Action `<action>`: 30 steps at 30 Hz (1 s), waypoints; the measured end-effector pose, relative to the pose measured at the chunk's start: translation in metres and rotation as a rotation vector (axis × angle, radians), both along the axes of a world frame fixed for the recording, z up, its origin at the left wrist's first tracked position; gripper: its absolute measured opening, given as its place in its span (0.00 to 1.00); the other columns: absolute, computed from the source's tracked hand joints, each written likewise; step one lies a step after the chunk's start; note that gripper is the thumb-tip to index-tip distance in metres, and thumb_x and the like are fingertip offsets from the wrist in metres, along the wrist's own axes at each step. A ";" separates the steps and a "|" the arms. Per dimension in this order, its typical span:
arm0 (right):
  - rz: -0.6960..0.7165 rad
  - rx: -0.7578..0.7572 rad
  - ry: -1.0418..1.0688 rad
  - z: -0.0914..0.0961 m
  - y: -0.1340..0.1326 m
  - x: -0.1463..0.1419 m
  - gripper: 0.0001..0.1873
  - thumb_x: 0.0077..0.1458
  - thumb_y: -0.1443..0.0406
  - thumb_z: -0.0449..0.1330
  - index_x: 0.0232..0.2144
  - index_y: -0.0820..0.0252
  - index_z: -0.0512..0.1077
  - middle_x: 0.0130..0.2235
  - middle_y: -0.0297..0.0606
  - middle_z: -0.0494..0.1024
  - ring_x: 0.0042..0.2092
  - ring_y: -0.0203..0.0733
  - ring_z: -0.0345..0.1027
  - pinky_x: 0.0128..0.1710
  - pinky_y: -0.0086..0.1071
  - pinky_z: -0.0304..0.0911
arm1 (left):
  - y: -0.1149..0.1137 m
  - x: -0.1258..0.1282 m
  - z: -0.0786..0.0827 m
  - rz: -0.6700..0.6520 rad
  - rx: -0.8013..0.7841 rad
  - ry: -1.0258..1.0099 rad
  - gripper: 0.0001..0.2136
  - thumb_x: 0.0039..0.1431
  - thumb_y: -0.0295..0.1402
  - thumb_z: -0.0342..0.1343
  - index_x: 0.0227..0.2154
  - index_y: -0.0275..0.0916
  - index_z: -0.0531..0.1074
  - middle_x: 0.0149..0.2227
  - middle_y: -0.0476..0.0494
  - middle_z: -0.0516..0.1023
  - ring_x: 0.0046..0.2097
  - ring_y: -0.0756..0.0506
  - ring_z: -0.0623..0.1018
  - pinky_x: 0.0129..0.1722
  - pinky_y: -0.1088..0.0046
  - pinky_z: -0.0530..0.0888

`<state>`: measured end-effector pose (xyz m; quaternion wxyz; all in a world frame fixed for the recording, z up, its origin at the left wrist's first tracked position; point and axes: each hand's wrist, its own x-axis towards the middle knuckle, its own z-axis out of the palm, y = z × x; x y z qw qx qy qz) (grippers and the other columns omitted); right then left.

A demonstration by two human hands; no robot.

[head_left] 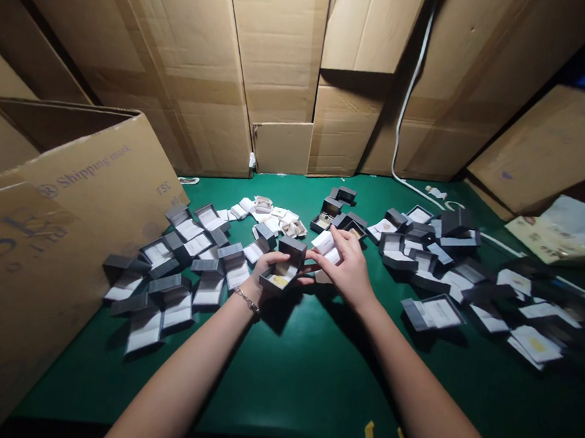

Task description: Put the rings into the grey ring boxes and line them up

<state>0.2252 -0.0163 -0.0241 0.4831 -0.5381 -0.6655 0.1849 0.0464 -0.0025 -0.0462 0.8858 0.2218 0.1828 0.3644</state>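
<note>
The left hand (270,267) cups an open grey jewellery box (281,271) above the green surface (301,380), while the right hand (344,265) grips a folded white card (325,243) just beside it (more open boxes (177,310) lie strewn on both sides).

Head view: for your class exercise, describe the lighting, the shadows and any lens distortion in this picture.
In the head view, strong light brightens the green table mat; the left hand, holding a gray box, and the right hand cast dark shadows; wide-angle distortion seems to bow the cardboard sheets; the top right corner falls dark.
</note>
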 end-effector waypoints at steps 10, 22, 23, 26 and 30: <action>-0.117 -0.153 0.253 -0.002 0.003 0.002 0.35 0.41 0.59 0.67 0.53 0.60 0.66 0.48 0.46 0.74 0.51 0.50 0.66 0.52 0.44 0.63 | -0.002 0.007 0.004 0.068 -0.003 0.103 0.20 0.52 0.30 0.52 0.48 0.30 0.71 0.47 0.31 0.77 0.47 0.35 0.78 0.39 0.61 0.76; -0.025 -0.404 0.870 0.004 0.005 -0.004 0.27 0.34 0.55 0.70 0.38 0.59 0.72 0.35 0.34 0.76 0.29 0.33 0.68 0.36 0.34 0.71 | -0.001 0.023 -0.002 0.419 -0.019 0.200 0.21 0.53 0.48 0.59 0.41 0.36 0.69 0.30 0.44 0.78 0.29 0.47 0.78 0.39 0.67 0.76; -0.017 -0.412 0.881 0.003 0.005 -0.005 0.27 0.33 0.55 0.70 0.38 0.59 0.72 0.36 0.34 0.76 0.29 0.34 0.68 0.36 0.34 0.71 | -0.001 0.024 -0.002 0.434 -0.020 0.188 0.22 0.53 0.50 0.57 0.41 0.35 0.70 0.29 0.43 0.77 0.31 0.46 0.78 0.40 0.67 0.75; 0.021 -0.430 0.821 0.002 0.004 -0.008 0.28 0.34 0.53 0.69 0.38 0.59 0.71 0.36 0.36 0.75 0.30 0.36 0.68 0.35 0.36 0.70 | 0.000 0.027 -0.002 0.480 -0.029 0.193 0.24 0.56 0.53 0.52 0.42 0.35 0.71 0.30 0.41 0.78 0.36 0.43 0.79 0.43 0.65 0.74; 0.029 -0.348 0.415 0.002 -0.003 -0.010 0.21 0.37 0.54 0.65 0.33 0.59 0.69 0.33 0.34 0.74 0.31 0.37 0.66 0.32 0.33 0.65 | 0.000 0.029 -0.006 0.529 0.051 0.262 0.21 0.54 0.51 0.55 0.40 0.37 0.71 0.31 0.42 0.77 0.38 0.42 0.78 0.41 0.66 0.73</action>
